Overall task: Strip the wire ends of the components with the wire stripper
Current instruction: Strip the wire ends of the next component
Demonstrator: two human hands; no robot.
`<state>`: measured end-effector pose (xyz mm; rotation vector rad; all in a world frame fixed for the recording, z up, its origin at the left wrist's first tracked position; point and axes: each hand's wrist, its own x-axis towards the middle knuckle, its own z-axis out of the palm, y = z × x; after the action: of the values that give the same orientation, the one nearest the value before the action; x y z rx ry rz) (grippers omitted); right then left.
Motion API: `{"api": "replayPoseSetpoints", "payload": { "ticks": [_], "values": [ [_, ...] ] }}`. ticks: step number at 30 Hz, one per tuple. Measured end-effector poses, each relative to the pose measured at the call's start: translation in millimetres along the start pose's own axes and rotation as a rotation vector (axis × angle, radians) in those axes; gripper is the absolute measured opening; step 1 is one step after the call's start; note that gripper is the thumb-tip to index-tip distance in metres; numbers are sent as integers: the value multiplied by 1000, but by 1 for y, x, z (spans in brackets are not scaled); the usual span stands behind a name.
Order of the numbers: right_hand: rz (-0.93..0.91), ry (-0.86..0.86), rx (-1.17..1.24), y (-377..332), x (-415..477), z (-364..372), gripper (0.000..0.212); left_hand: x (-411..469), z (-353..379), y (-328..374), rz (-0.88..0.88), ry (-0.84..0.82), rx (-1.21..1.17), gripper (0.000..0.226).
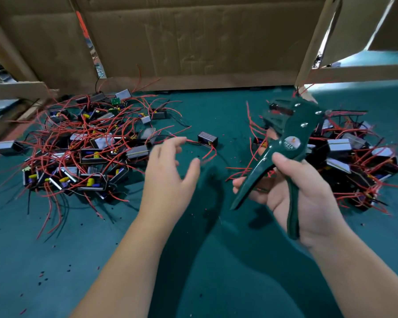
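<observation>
I am holding the dark green pistol-handled wire stripper [285,154] upright in my right hand [308,198] — fingers curling round its handles, which are standing apart, so I judge the tool is waiting for a wire. My left hand [170,173] is hovering with fingers spread and gripping nothing, reaching toward the lone black box component with red leads [207,139] lying on the teal felt mat [216,271], between the tangled left pile of components [85,145] and the right pile [359,157]. The piles are sitting apart, probably sorting done from undone — which is which I cannot tell.
</observation>
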<state>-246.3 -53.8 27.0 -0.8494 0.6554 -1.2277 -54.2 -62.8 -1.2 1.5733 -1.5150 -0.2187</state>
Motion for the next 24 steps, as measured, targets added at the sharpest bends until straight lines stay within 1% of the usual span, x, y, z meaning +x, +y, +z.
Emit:
{"api": "replayPoseSetpoints", "payload": {
  "ticks": [2, 4, 6, 7, 9, 10, 12, 14, 16, 17, 20, 22, 23, 24],
  "values": [
    [24, -23, -24, 4, -2, 2, 26, -3, 3, -1, -64, -104, -6, 48],
    [35, -44, -34, 6, -5, 4, 25, -5, 5, 2, -116, -161, -150, 42],
    [57, -45, -19, 7, -6, 6, 27, -5, 6, 8, -150, -175, -348, 27],
    [75, -34, -6, 8, -7, 6, 33, -4, 7, 12, -153, -171, -430, 24],
    [120, -21, 18, 9, -6, 7, 49, -4, 8, 18, -158, -163, -505, 25],
    [141, -24, 21, 9, -6, 7, 53, -3, 8, 19, -178, -164, -525, 25],
    [167, -40, 17, 10, -6, 8, 55, -3, 8, 21, -265, -178, -609, 23],
    [185, -51, 20, 11, -6, 8, 54, -2, 8, 22, -335, -222, -707, 31],
    [200, -53, 29, 11, -5, 8, 54, -2, 9, 22, -348, -261, -734, 39],
    [204, -52, 35, 11, -5, 8, 55, -3, 9, 23, -341, -267, -727, 37],
    [231, -60, 71, 9, -4, 9, 55, -6, 9, 24, -294, -267, -668, 22],
    [286, -86, 135, 5, -4, 8, 55, -6, 7, 21, -267, -288, -656, 9],
    [319, -99, 178, 2, -3, 7, 55, -5, 5, 19, -259, -299, -697, 10],
    [350, -103, 215, -1, -3, 6, 57, -4, 2, 16, -263, -311, -766, 17]
  ]
}}
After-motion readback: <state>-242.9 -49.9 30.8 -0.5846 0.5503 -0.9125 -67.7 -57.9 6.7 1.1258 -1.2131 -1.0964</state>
